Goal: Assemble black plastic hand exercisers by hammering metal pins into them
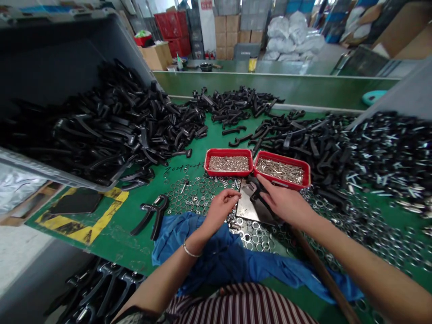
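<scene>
Handle (257, 190) under right hand (286, 202) on steel plate

The right hand's fingers lay spread over the black plastic handle, hiding much of it, on a steel plate (251, 207). The left hand (221, 209) had its fingertips drawn together; any pinched item was hidden, so I could not tell. Steel washers (199, 200) lay around the plate, just below two red trays (228, 163) of metal parts too small to make out.
</scene>
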The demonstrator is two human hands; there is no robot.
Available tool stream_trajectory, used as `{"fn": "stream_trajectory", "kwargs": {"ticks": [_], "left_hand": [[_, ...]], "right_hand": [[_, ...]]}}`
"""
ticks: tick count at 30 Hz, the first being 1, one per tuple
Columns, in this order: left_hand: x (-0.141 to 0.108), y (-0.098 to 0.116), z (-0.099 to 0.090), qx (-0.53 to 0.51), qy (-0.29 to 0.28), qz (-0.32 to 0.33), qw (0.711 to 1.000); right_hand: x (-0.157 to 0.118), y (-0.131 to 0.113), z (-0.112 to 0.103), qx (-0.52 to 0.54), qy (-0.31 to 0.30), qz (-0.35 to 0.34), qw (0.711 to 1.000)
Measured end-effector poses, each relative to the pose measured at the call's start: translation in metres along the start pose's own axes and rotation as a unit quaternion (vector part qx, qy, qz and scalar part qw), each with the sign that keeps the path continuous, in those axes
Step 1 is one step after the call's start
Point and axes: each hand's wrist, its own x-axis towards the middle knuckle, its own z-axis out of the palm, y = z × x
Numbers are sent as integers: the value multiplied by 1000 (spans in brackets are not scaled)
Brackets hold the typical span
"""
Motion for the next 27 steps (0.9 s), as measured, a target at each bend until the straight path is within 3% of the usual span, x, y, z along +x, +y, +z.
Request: {"fn": "stream_trajectory", "kwargs": {"ticks": [2, 5, 9, 11, 13, 15, 17, 19, 22, 24, 27], "left_hand": [[-5, 5, 11, 37, -23, 19, 999], [-6, 13, 27, 51, -31, 39, 997], [2, 15, 31, 18, -75, 39, 996], [3, 14, 25, -4, -118, 16, 993], [0, 13, 17, 25, -122, 8, 992], [-5, 13, 10, 132, -79, 44, 987], [-9, 16, 9, 273, -42, 111, 955], [-9, 18, 15, 382, -46, 168, 908], [-6, 13, 36, 458, -75, 208, 861], [-5, 6, 53, 485, -67, 215, 845], [-6, -3, 74, 528, -44, 211, 821]], "right_hand": [[-2, 7, 8, 98, 26, 44, 994], [-11, 1, 17, 288, 59, 63, 954], [-20, -10, 18, 503, -45, 37, 862], [-28, -2, 15, 538, -62, 42, 840], [-47, 15, 11, 502, -42, 60, 861], [-82, 37, 9, 454, -50, 84, 885], [-129, 53, 8, 446, -112, 108, 882], [-180, 60, 10, 447, -183, 121, 867], [-245, 52, 19, 390, -215, 109, 889], [-273, 40, 31, 328, -182, 102, 922], [-291, 27, 50, 252, -119, 90, 956]]}}
